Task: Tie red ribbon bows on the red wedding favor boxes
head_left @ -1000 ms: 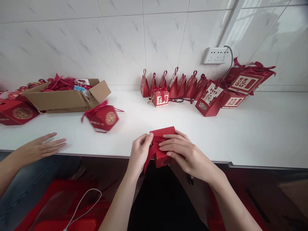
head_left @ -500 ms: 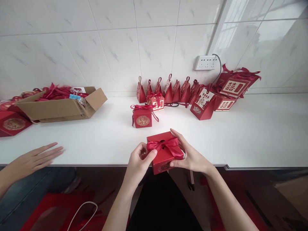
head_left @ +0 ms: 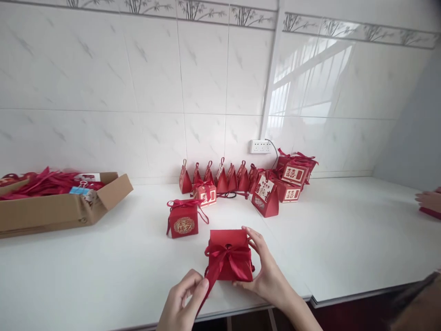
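A small red gift box (head_left: 229,246) with a red ribbon bow (head_left: 225,259) sits near the front edge of the white counter (head_left: 103,276). My right hand (head_left: 263,271) grips the box's right side, fingers wrapped round it. My left hand (head_left: 182,303) pinches the loose end of the ribbon, which hangs down from the bow at the box's left. A finished red box with a gold label (head_left: 183,219) stands just behind and to the left.
A row of red pyramid-shaped boxes (head_left: 220,177) and larger red boxes (head_left: 291,177) lines the tiled wall under a power strip (head_left: 261,146). An open cardboard carton (head_left: 62,207) of red ribbons lies at left. Another person's hand (head_left: 429,201) rests at the right edge.
The camera has tilted up, showing more wall. The box now rests further onto the counter; my left hand has slid down to the ribbon's end. The other person's hand at left is out of view.
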`<state>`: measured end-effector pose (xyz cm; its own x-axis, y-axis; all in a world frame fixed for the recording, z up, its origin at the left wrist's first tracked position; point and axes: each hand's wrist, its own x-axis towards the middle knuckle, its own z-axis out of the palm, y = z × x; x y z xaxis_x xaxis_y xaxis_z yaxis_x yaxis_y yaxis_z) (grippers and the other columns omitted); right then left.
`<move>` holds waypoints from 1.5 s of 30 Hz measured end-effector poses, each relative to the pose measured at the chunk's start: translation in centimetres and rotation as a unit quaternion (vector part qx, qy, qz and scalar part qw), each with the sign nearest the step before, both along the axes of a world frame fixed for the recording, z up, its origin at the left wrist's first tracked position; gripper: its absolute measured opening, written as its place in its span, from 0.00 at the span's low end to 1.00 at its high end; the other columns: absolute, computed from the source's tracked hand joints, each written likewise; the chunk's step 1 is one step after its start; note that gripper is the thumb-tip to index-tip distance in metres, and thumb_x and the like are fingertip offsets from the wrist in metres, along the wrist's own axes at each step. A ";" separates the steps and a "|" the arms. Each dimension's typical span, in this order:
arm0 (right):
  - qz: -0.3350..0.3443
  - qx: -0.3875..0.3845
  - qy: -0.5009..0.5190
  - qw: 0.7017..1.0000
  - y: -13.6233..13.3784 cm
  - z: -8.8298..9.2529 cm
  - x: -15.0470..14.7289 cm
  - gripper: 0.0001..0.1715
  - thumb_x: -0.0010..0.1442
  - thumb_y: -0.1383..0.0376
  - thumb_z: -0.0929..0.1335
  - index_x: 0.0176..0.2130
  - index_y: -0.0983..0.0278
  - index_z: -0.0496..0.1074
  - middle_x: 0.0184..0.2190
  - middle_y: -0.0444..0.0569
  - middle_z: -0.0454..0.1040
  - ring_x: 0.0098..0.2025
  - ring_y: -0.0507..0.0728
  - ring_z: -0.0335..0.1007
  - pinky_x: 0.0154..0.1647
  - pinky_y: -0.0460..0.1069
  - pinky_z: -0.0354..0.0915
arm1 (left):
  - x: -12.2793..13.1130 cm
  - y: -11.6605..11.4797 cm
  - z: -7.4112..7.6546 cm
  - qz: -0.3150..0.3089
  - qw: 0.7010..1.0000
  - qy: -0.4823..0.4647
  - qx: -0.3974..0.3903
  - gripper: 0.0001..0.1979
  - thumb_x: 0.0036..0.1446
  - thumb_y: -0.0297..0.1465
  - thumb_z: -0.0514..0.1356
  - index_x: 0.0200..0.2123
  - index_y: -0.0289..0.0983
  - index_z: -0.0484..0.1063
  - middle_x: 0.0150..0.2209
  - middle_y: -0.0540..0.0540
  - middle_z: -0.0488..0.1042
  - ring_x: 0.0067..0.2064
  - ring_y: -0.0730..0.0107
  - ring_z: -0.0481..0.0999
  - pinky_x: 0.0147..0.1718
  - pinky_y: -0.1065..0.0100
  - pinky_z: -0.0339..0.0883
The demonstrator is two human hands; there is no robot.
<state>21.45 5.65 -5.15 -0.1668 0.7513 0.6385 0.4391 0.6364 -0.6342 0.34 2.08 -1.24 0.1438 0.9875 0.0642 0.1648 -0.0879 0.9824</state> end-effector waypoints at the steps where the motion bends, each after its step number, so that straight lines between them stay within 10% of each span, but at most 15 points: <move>1: -0.014 0.017 -0.007 1.000 0.4 0.1 0.3 0.57 0.46 0.63 0.75 0.64 0.51 0.41 0.61 0.55 0.50 0.64 0.64 0.48 0.61 0.61 0.56 | 0.2 0.2 0.0 -0.012 1.000 0.013 -0.001 0.22 0.53 0.48 0.54 0.20 0.38 0.53 0.23 0.53 0.49 0.26 0.73 0.51 0.27 0.71 0.50; 8: -0.061 0.099 -0.058 0.992 2.0 1.3 2.1 0.56 0.48 0.62 0.75 0.64 0.54 0.41 0.59 0.57 0.53 0.63 0.65 0.51 0.59 0.61 0.59 | 1.8 1.5 -1.2 -0.152 0.981 0.118 -0.021 0.22 0.56 0.49 0.48 0.21 0.38 0.51 0.21 0.54 0.48 0.25 0.73 0.50 0.26 0.70 0.48; 16: -0.103 0.140 -0.064 0.983 2.2 1.3 3.7 0.56 0.49 0.62 0.74 0.65 0.54 0.40 0.59 0.59 0.54 0.62 0.66 0.53 0.58 0.64 0.60 | 1.5 1.0 -0.4 -0.255 0.938 0.232 -0.017 0.17 0.59 0.40 0.50 0.26 0.37 0.70 0.31 0.49 0.70 0.35 0.70 0.69 0.38 0.72 0.59; 23: -0.112 0.145 -0.043 0.982 -0.4 3.1 4.6 0.58 0.48 0.64 0.75 0.65 0.51 0.40 0.61 0.56 0.51 0.63 0.64 0.49 0.58 0.63 0.60 | 1.9 1.7 -0.8 -0.090 0.990 0.106 0.006 0.18 0.57 0.47 0.51 0.28 0.38 0.66 0.29 0.49 0.68 0.34 0.67 0.68 0.34 0.70 0.61; 27: -0.113 0.143 -0.038 0.983 -3.7 4.7 4.4 0.57 0.49 0.67 0.74 0.65 0.51 0.40 0.62 0.55 0.51 0.64 0.64 0.48 0.59 0.63 0.59 | 4.0 2.3 2.0 0.001 0.993 -0.025 0.116 0.22 0.54 0.47 0.55 0.47 0.40 0.64 0.51 0.44 0.67 0.53 0.60 0.66 0.49 0.65 0.62; 33: -0.175 0.137 0.000 0.975 -8.7 6.5 6.4 0.58 0.48 0.67 0.75 0.64 0.49 0.40 0.63 0.54 0.51 0.64 0.65 0.49 0.59 0.64 0.60 | 9.4 2.7 5.6 -0.224 0.960 -0.035 0.164 0.36 0.55 0.41 0.59 0.63 0.48 0.45 0.66 0.47 0.49 0.66 0.58 0.50 0.61 0.61 0.54; 45: -0.454 0.091 -0.054 0.885 -19.7 7.0 14.5 0.56 0.49 0.68 0.75 0.64 0.47 0.42 0.63 0.53 0.50 0.62 0.67 0.54 0.56 0.67 0.63 | 22.3 0.1 5.1 -0.538 0.840 0.031 0.056 0.42 0.55 0.40 0.59 0.66 0.44 0.37 0.64 0.39 0.53 0.61 0.54 0.60 0.57 0.55 0.59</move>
